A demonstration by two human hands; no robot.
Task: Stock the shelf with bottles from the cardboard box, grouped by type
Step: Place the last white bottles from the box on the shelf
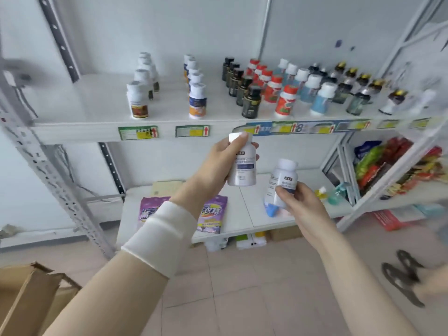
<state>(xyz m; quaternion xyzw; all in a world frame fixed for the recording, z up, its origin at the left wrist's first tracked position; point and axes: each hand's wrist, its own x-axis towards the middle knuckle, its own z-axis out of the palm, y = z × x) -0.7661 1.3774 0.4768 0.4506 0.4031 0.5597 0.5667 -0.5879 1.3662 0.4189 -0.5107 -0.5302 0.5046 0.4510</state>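
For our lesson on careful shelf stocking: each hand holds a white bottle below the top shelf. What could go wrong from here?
1. The right hand grips its bottle tilted and low, so it might slip.
2. The rows on the top shelf stand close together; a reaching hand could topple some.
3. The left hand holds a bottle whose label seems to match no row, so it could join the wrong group.

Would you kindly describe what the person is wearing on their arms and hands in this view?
Both hands are bare, with no gloves, rings or watch showing. The left hand has a wide, cream-white elastic band wrapped snugly around the wrist, smooth and unmarked, with a faint crease across its middle. The right hand and its forearm carry nothing at all. No sleeves reach into the picture on either arm.
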